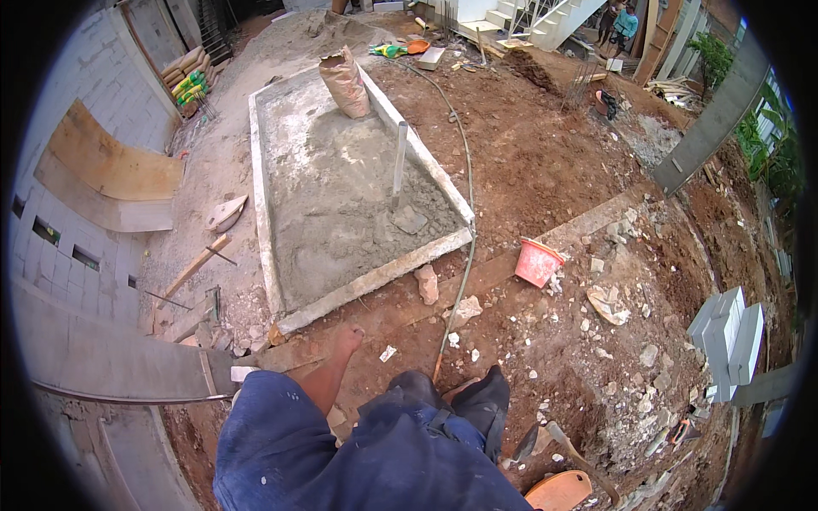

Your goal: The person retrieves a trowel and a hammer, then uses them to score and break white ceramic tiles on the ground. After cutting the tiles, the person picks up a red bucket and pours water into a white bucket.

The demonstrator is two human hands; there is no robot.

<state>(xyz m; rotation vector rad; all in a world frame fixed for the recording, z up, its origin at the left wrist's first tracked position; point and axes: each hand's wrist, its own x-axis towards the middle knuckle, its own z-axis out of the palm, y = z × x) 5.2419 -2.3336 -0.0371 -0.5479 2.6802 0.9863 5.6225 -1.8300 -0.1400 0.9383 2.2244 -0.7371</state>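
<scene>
My left forearm comes out of a loose blue sleeve, and my left hand (348,337) hangs low over the ground. Its fingers look curled in, and no object shows in them. The hand is a little in front of the near edge of a low walled mixing bed (375,285). Wet grey mortar (332,204) covers much of the bed's floor. In the mortar a hoe-like tool (410,220) stands with its pale handle upward. Farther back, an opened paper sack (346,83) stands in the bed. My right hand does not show.
A red bucket (538,262) sits to the right of the bed. A green hose (468,162) runs along the bed's right side toward my feet. Pale blocks (728,339) are stacked at far right, and rubble covers the ground. Curved plywood (115,166) leans on the left wall.
</scene>
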